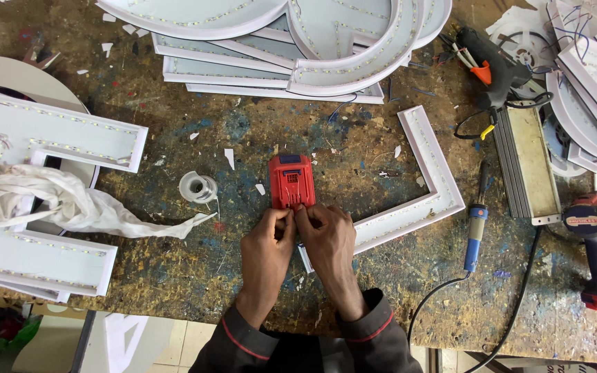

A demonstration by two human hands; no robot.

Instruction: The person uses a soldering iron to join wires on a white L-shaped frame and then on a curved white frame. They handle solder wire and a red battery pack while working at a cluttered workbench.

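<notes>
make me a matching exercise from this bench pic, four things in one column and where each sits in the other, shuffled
Things:
1. red battery pack
2. soldering iron
3. glue gun
4. white cloth

Places:
A. far right part of the bench, near the top edge of the view
B. left side, draped over a white channel letter
C. middle of the bench, just above the left hand and right hand
D. right of the L-shaped white letter, blue handle toward the near edge

Pairs: 1-C, 2-D, 3-A, 4-B
</notes>
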